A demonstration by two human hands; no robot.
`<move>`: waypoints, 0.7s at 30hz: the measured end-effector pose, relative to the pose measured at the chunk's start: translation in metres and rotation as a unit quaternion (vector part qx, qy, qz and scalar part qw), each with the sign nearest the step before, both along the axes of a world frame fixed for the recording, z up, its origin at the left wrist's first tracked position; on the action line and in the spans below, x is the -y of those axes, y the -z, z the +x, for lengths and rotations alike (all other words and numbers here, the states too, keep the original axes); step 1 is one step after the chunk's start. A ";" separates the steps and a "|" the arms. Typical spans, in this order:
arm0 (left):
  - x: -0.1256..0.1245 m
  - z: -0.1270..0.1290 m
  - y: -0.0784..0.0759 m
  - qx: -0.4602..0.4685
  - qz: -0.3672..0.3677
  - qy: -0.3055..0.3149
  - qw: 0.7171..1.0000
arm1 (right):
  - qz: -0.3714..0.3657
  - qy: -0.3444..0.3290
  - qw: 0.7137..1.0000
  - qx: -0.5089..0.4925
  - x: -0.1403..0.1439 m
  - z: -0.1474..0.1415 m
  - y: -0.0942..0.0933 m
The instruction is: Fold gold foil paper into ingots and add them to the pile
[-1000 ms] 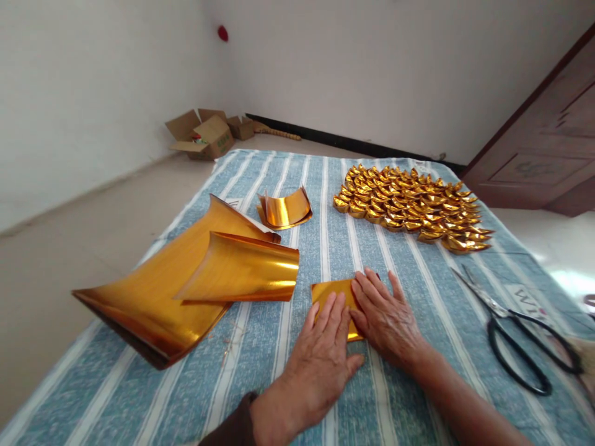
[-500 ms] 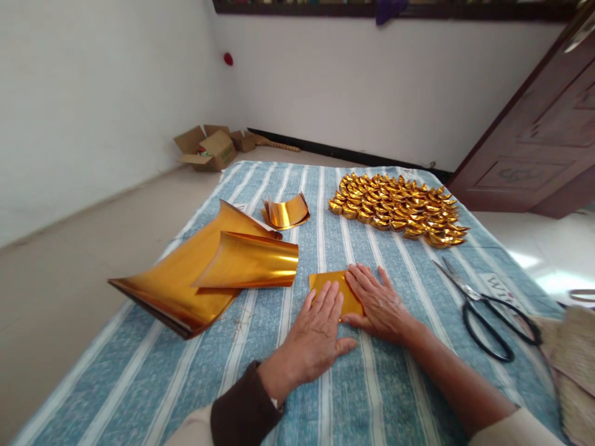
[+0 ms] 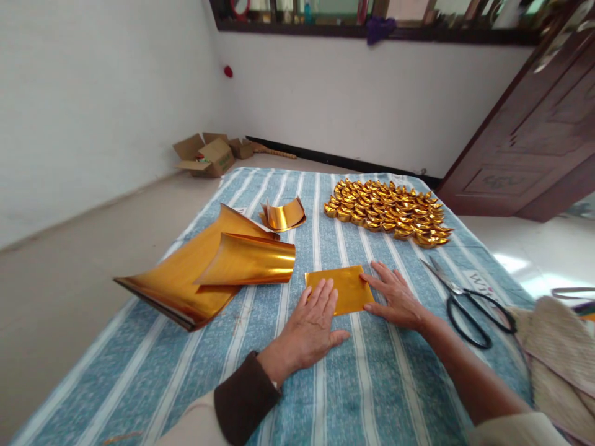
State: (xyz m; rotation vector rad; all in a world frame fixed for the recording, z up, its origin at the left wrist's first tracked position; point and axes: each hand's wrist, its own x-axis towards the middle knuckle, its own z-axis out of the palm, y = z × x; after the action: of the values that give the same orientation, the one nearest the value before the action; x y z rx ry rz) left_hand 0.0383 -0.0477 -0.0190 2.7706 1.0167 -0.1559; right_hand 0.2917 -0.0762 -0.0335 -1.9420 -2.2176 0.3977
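A square sheet of shiny gold foil paper [image 3: 349, 290] lies flat on the blue striped cloth. My left hand [image 3: 310, 328] rests with fingers stretched over the sheet's left part. At its right edge is my right hand [image 3: 396, 296], fingers spread, its thumb and fingertips touching the paper. Left of my hands are large curled gold sheets [image 3: 195, 266], with a smaller curled gold sheet [image 3: 255, 260] on top. Beyond them sits a small stack of curved gold pieces [image 3: 284, 215]. Rows of folded gold ingot shapes [image 3: 385, 210] stand at the far right of the cloth.
Black-handled scissors [image 3: 460, 297] lie partly open right of my right hand. A beige woven item [image 3: 558, 359] is at the right edge. Past the striped cloth [image 3: 162, 378], an open cardboard box [image 3: 209, 158] stands on the floor, and a brown door [image 3: 506, 136] is at the right.
My right hand has slid right off the middle of the gold sheet to its edge, uncovering more of it. My left hand stays on the left part. The view has tilted slightly up.
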 end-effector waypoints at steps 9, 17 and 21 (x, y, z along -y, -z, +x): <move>0.000 0.001 -0.003 0.014 -0.010 -0.002 1.000 | 0.195 0.043 0.974 -0.110 0.016 0.002 -0.015; 0.000 0.003 -0.008 0.017 -0.030 -0.014 0.999 | 0.207 -0.054 0.976 -0.040 -0.006 -0.066 0.001; -0.002 0.004 -0.012 0.038 -0.029 -0.027 0.998 | 0.162 -0.044 0.984 0.052 -0.010 -0.064 0.017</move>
State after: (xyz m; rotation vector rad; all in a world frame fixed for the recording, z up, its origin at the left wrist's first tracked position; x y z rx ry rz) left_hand 0.0425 -0.0460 -0.0074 2.6722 1.0488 -0.0700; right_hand 0.2273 -0.0664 -0.0507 -1.7350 -2.2662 -0.0568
